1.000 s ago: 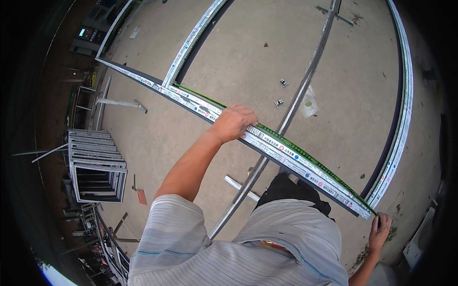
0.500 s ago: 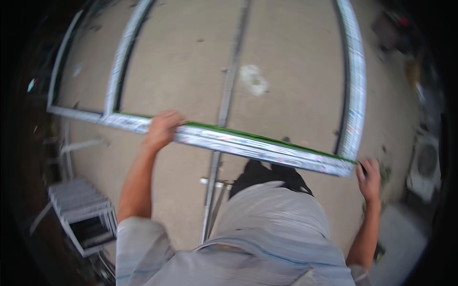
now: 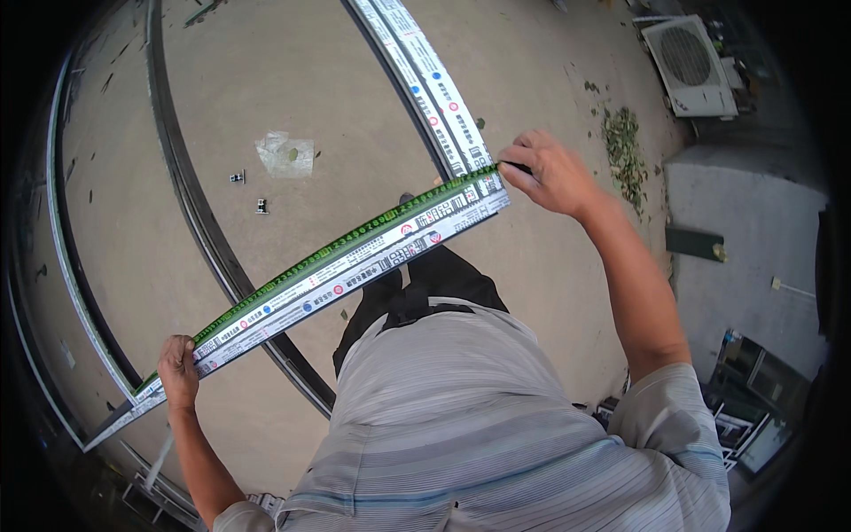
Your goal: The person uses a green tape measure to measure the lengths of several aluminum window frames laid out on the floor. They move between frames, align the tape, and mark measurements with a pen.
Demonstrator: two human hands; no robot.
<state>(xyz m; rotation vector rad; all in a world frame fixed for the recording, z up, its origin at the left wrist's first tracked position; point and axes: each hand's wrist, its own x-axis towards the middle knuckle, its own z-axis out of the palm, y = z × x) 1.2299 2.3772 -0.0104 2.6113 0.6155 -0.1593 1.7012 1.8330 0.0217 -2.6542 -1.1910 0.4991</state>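
A long green tape measure blade (image 3: 350, 235) lies along the near bar of a large window frame (image 3: 306, 306), whose profiles wear white printed film. My left hand (image 3: 180, 371) is closed around that bar near its left end, fingers over the tape. At the bar's right corner, my right hand (image 3: 554, 173) pinches the end of the tape, with a dark piece showing between thumb and fingers. The frame's right side bar (image 3: 425, 84) runs away from this corner. At the left, a narrower section ends in another corner beyond my left hand.
A dark metal rail (image 3: 199, 213) passes beneath the frame. On the concrete floor lie a clear plastic bag (image 3: 285, 154) and two small metal fittings (image 3: 261, 206). Dry leaves (image 3: 626, 151) and an air conditioner unit (image 3: 690, 64) are at the right, beside a grey slab (image 3: 745, 208).
The view has turned, and the frame now slants up to the right. My left hand is closer to the bar's left end; my right hand remains by the right corner.
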